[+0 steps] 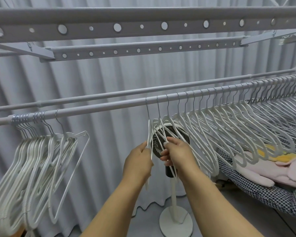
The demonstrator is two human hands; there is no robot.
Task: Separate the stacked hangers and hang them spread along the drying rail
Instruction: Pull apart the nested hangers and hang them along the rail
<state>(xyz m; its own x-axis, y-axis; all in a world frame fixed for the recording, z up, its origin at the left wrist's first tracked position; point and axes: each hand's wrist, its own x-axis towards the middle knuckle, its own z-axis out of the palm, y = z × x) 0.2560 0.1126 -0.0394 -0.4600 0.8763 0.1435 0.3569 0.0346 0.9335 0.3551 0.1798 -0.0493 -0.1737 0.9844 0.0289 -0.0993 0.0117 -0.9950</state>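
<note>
**Hangers on rail: mid-frame pair in hand**

Drying rail (96,109) runs from lower left to upper right across the frame. A bunched stack of white hangers (34,165) hangs at the left end, hooks packed tight together. A spread row of hangers (229,127) occupies the rail from centre to the right edge, hooks set apart one by one.

Left hand (138,161), centre frame: fingers curled round the leftmost hanger of the row (149,134), which hangs from the rail on its hook.

Right hand (176,153), just beside it: fingers pinch the white wires of the next hangers (162,132).

Behind the hands: standing fan (171,141). Lower right: bedding (256,190). Backdrop: grey curtain (101,79).
</note>
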